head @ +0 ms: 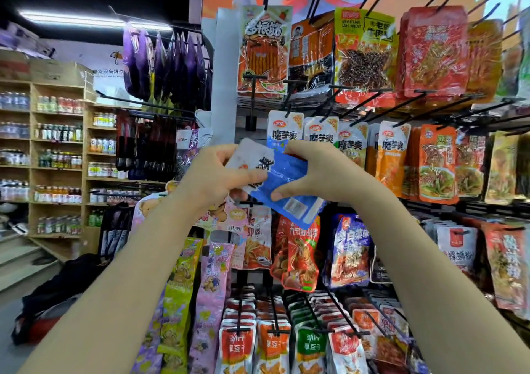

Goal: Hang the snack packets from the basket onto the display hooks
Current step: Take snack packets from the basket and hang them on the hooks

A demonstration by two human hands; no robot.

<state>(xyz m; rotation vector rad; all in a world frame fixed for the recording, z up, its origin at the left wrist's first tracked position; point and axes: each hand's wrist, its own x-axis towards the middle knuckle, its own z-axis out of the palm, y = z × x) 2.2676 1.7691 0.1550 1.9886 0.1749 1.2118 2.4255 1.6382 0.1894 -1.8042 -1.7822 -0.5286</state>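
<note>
Both gripping: left hand (218,177) on white packet (248,155), right hand (318,172) on blue packet (286,190); long axis tilted, hooks (286,112) just above, far.

We see a glossy blue plastic snack packet (286,190) whose crinkled film catches the light, and beside it a white plastic packet with black print (249,161), smoother and shiny. The thin black metal display hooks (358,109) look matt. The pale wooden shelving unit (31,172) has a dull, unpolished finish.
</note>
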